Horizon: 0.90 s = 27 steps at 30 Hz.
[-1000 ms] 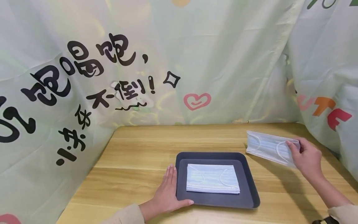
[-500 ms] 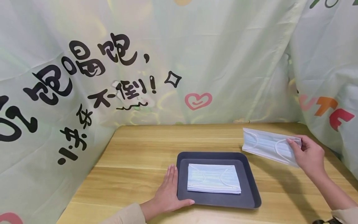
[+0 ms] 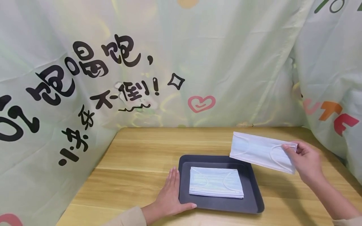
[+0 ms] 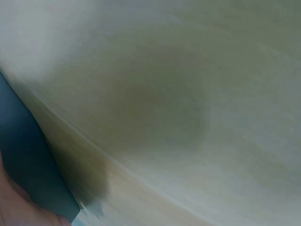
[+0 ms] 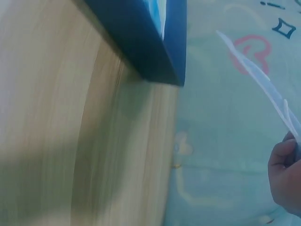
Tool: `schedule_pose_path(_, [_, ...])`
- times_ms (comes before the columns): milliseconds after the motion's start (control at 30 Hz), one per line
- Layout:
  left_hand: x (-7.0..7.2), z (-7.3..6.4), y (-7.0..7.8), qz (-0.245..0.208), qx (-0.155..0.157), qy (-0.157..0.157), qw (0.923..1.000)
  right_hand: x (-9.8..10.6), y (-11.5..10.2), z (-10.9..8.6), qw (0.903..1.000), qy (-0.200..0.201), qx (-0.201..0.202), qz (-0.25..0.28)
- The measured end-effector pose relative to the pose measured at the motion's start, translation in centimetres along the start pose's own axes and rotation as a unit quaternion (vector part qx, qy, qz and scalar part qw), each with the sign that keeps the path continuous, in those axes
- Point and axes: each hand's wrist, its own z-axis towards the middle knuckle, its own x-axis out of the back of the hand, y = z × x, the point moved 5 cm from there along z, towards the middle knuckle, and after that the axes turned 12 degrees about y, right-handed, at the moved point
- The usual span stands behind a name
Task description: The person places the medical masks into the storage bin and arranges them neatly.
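Note:
A dark grey tray point(image 3: 220, 205) lies on the wooden table, with a neat stack of light blue face masks point(image 3: 216, 182) inside. My left hand point(image 3: 169, 196) rests against the tray's left side, fingers straight along the wall and thumb at the front left corner. Above the tray's far right corner, my right hand point(image 3: 306, 161) pinches a single face mask point(image 3: 258, 150) by its right end, between thumb and fingers. That mask is held flat and tilted, its white ear loops showing. In the right wrist view the mask point(image 5: 263, 80) appears nearly edge-on, raised off the table.
The wooden table point(image 3: 135, 175) reaches back to a pale printed curtain point(image 3: 240, 62) that hangs behind it and at both sides. Black lettering and a pink heart point(image 3: 201, 104) are printed on the cloth.
My right hand has carried the mask leftward, from the right of the tray to over its far right corner. The left hand stays at the tray's side.

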Motion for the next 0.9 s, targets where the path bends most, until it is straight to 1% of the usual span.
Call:
schedule_pose_path(100, [-0.1,-0.1,0.0,0.006,-0.003,0.007,1.0,-0.8,0.0,-0.7,0.9994,-0.029,-0.018,0.01])
schedule_pose_path(167, [-0.2,-0.1,0.0,0.007,-0.006,0.01,0.9999,-1.7,0.6,-0.9,0.9977,-0.054,-0.035,0.019])
schedule_pose_path(233, [-0.3,-0.1,0.1,0.008,-0.007,0.011,0.9999,-2.8,2.2,-1.0,0.9941,-0.084,-0.058,0.038])
schedule_pose_path(300, [-0.4,-0.2,0.1,0.006,-0.004,0.006,1.0,-4.3,4.9,-0.8,0.9881,-0.11,-0.079,0.073])
schedule_pose_path(367, [-0.4,-0.2,0.2,0.004,-0.004,0.004,1.0,-6.0,7.9,-0.5,0.9795,-0.131,-0.103,0.113])
schedule_pose_path(400, [-0.4,-0.2,0.2,0.002,-0.004,0.003,1.0,-6.4,7.6,-1.0,0.975,-0.14,-0.118,0.126])
schedule_pose_path(467, [-0.3,-0.2,0.1,-0.001,-0.003,0.003,1.0,-7.2,6.1,-2.0,0.9685,-0.153,-0.138,0.141])
schedule_pose_path(533, [-0.2,-0.1,0.1,-0.002,-0.006,0.006,1.0,-7.6,3.4,-3.4,0.966,-0.167,-0.154,0.123])
schedule_pose_path(600, [-0.1,-0.1,0.1,-0.005,-0.006,0.006,0.9999,-7.8,0.0,-5.0,0.9643,-0.179,-0.167,0.099])
schedule_pose_path(767, [0.1,-0.1,0.1,-0.005,-0.006,0.007,0.9999,-9.8,-0.4,-6.3,0.9642,-0.202,-0.165,0.046])
schedule_pose_path(900, [0.2,-0.1,0.0,-0.004,-0.001,0.006,1.0,-11.1,-0.4,-7.0,0.964,-0.214,-0.156,0.025])
